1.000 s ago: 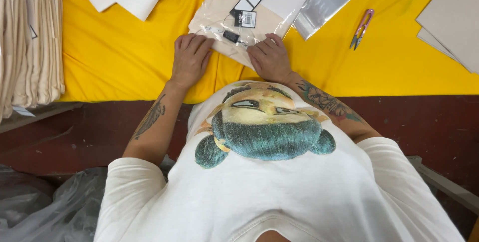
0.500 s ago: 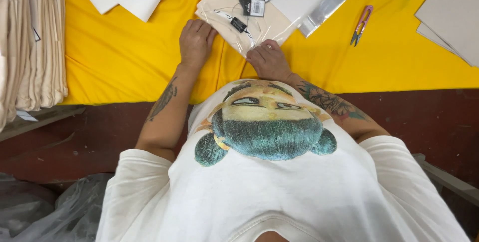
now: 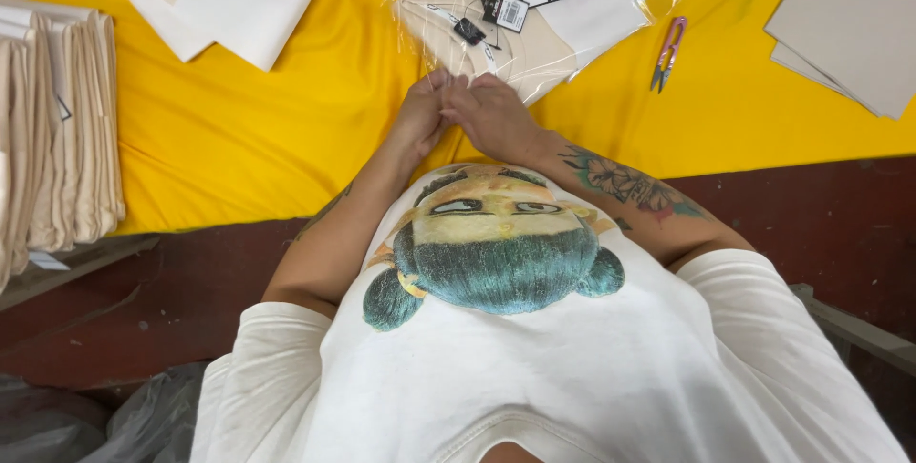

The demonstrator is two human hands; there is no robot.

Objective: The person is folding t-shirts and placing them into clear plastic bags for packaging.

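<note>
Both hands point(image 3: 458, 112) drawn together, pinching clear bagged garment point(image 3: 477, 39) edge, black tags point(image 3: 504, 10) inside

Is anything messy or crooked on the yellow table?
Nothing looks spilled or broken. The clear plastic bag holding a folded beige cloth lies at a slant, its near edge at both hands, left hand and right hand. The pink thread snips lie loose nearby on the yellow cloth.

Bright, even overhead light is flooding the yellow cloth tabletop point(image 3: 286, 120), glare is streaking the clear plastic bag point(image 3: 448, 15), and soft blur is smearing the dim lower edges.
</note>
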